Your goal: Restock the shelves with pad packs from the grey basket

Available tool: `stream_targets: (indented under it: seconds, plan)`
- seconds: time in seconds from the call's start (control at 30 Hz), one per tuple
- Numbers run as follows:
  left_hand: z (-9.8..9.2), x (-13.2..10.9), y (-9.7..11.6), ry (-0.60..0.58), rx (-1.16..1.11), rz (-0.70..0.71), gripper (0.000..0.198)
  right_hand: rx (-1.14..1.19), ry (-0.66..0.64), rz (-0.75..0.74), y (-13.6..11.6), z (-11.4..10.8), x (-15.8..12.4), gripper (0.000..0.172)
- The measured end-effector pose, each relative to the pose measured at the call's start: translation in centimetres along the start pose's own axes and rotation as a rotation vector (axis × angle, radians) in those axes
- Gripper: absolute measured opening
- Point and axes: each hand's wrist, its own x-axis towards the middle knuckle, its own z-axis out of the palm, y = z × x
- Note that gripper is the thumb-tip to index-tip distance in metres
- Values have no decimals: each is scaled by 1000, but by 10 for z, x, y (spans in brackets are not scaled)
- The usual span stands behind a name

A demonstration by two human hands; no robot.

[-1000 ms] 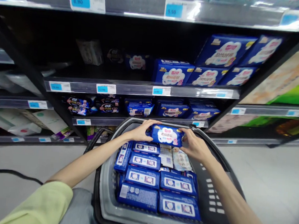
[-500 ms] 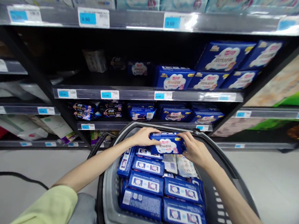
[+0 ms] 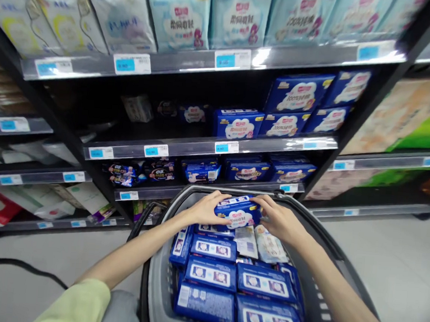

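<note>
Both my hands grip one blue pack (image 3: 237, 212) with a white cloud label, held over the far end of a grey shopping basket (image 3: 155, 285). My left hand (image 3: 207, 207) wraps its left end and my right hand (image 3: 276, 219) clasps its right end. Under the pack the basket holds several more blue packs (image 3: 212, 270) in rows and two pale packs (image 3: 270, 245). The held pack is tilted, its top edge leaning toward the shelves.
A dark shelf unit (image 3: 208, 145) with price tags stands just beyond the basket, stocked with blue packs (image 3: 236, 124) in the middle and light blue packs (image 3: 181, 17) above. A black cable (image 3: 13, 264) lies on the grey floor at left.
The view has tilted upward, so the top shelf's pale packs now show. The held pack has tipped forward and sunk slightly toward the basket's far end. Both hands keep their grip.
</note>
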Motion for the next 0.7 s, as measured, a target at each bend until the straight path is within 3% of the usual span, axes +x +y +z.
stream_targets:
  seconds: [0.1, 0.2, 0.33, 0.4, 0.57, 0.7]
  plan:
    - [-9, -2, 14, -48, 15, -39, 80, 2, 83, -21, -4, -3, 2, 76]
    - [-37, -3, 33, -45, 102, -16, 74, 75, 163, 10, -6, -8, 4, 79]
    - [-109, -9, 56, 9, 279, 106, 74, 154, 217, 59, -3, -10, 4, 69]
    - [-153, -14, 61, 108, 343, 145, 68, 161, 212, 55, -2, -10, 4, 62]
    - [-242, -18, 46, 452, 473, 89, 62, 203, 191, 45, -5, -12, 4, 51]
    - [-278, -8, 15, 472, 641, -151, 63, 256, 152, 73, -6, -13, 4, 47]
